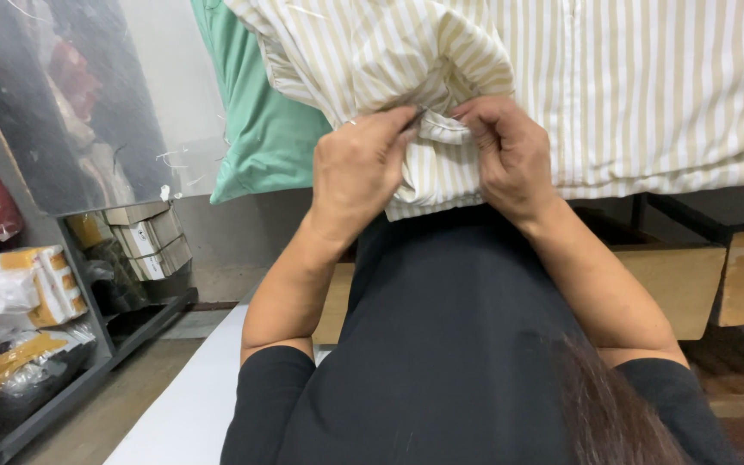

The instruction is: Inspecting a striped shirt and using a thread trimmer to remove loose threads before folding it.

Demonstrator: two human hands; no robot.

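- Left hand (pixel 359 172) and right hand (pixel 510 155) are pinching, fingers closed, a fold of beige-and-white striped cotton shirt (pixel 630 86) at upper centre of the frame.
- Green fabric (pixel 260 129) is lying just left.

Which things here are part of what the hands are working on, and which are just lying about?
In hand:
- striped cloth, pinched by both hands
- left hand
- right hand
- small dark tool at the left fingers, too small to identify

Lying about:
- green cloth
- small boxes on the shelf
- wrapped bundles
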